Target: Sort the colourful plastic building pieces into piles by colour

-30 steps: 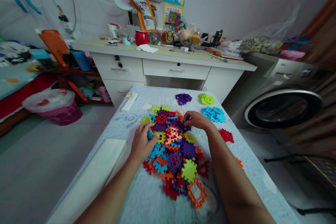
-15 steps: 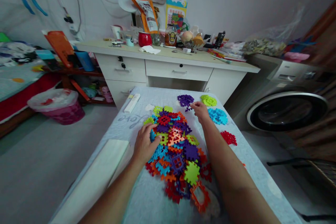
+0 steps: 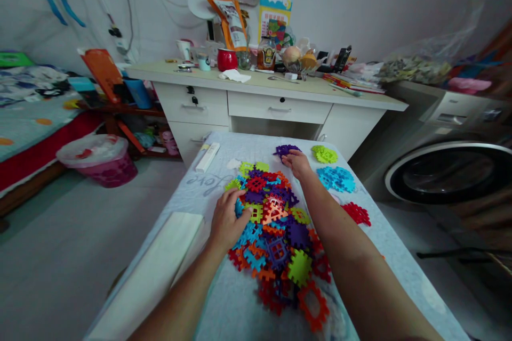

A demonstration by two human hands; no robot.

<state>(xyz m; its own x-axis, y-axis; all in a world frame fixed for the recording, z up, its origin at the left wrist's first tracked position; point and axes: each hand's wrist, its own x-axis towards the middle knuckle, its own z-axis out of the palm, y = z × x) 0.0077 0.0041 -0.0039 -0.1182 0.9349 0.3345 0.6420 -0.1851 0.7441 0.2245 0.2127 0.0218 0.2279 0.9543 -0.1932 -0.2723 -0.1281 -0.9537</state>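
Note:
A mixed heap of plastic interlocking building pieces with notched edges lies mid-table, among them a lime green piece, a purple window piece and an orange frame piece. My left hand rests at the heap's left edge, thumb and fingers apart, touching blue and green pieces but gripping none. My right hand reaches to the near edge of the purple pile, fingers loosely apart, with no piece visible in them. Its palm side is hidden.
Sorted piles of lime green, blue and red pieces lie along the table's right side. A white box and a folded pale cloth lie on the left. A white desk stands behind, a washing machine at right.
My right hand has let go of a purple piece at the purple pile, and its fingers have loosened. My left hand keeps its place by the heap. The view has shifted slightly.

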